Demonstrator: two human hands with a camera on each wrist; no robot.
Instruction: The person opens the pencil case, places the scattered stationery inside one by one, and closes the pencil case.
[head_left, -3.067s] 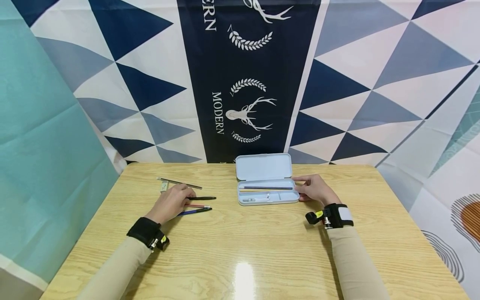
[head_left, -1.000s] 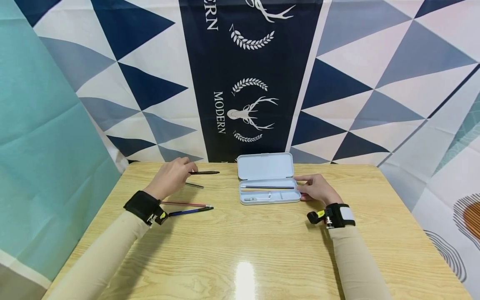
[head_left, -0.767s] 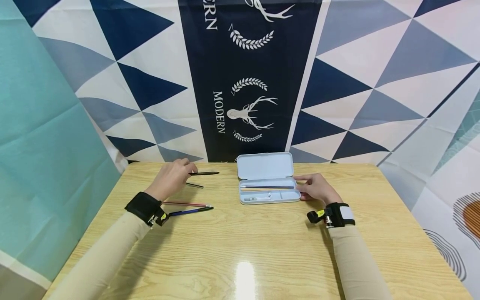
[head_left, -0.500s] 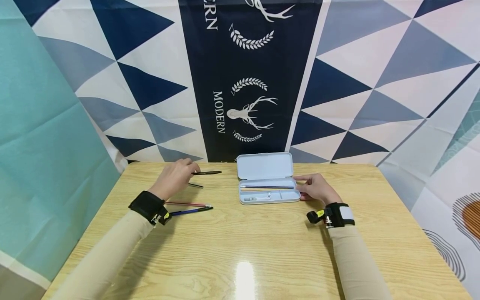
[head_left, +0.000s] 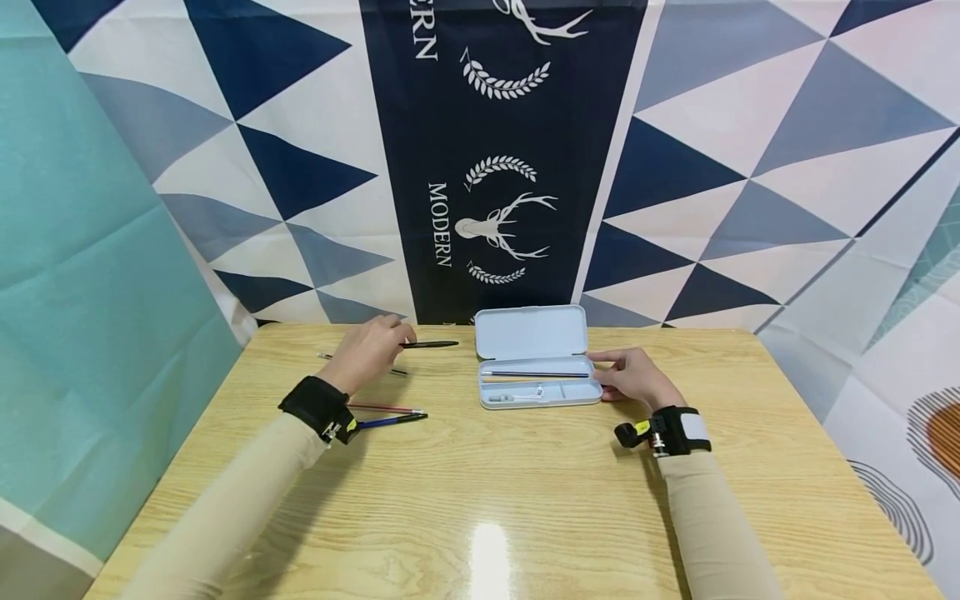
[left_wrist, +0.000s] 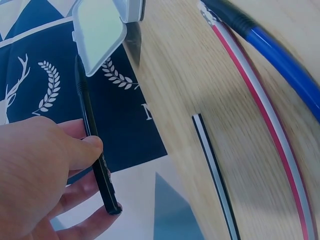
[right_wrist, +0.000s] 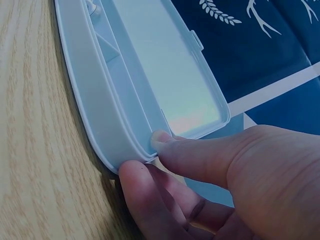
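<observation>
My left hand (head_left: 371, 354) pinches a black pen (head_left: 433, 344) between thumb and fingers, raised over the back of the table, its far end pointing right. In the left wrist view the thumb (left_wrist: 90, 150) lies along the barrel. A light blue pencil case (head_left: 531, 332) stands open at the back middle, its lid leaning back. Inside lie a dark blue pencil (head_left: 536, 374) and a yellowish pencil (head_left: 517, 381). My right hand (head_left: 633, 379) grips the case's right end, thumb inside the rim and fingers outside, as the right wrist view shows.
Under and beside the left arm lie a dark striped pencil (left_wrist: 212, 165), a red striped pencil (head_left: 386, 408) and a blue pen with black ends (head_left: 393, 422). A small clear-and-grey item (head_left: 501, 398) sits in the case's front compartment. A patterned cloth (head_left: 495, 167) hangs behind the table.
My left hand has lifted the black pen off the table, moved it back, and lately carried it right, nearer the case. The dark pencil's left end shows again. The right hand stays put.
</observation>
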